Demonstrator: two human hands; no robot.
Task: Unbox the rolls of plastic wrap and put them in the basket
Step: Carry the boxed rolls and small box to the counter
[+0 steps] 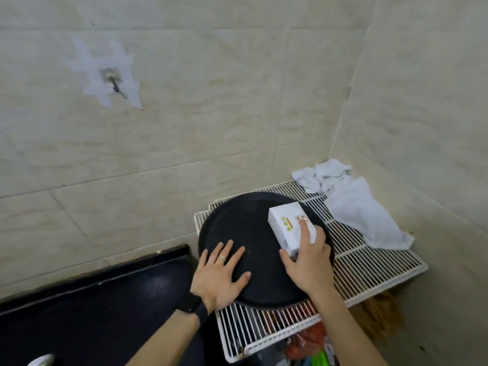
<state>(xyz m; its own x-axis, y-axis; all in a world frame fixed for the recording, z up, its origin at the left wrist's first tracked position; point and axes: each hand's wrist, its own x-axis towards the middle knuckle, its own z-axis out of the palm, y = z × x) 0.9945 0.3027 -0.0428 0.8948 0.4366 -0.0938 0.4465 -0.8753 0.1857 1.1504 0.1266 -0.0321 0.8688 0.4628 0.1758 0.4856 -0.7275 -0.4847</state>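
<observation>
Here the right hand [307, 262] clamps the white box [290, 228]; the left hand [220, 276] lies flat, fingers spread, on the black tray [253, 223].

We only get one head-worn wide-angle view, looking forward and down, close over a wire rack [369, 262] in a tiled corner.

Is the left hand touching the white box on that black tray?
Apart. The head view shows the left hand flat on the black tray, with bare tray between it and the white box.
</observation>
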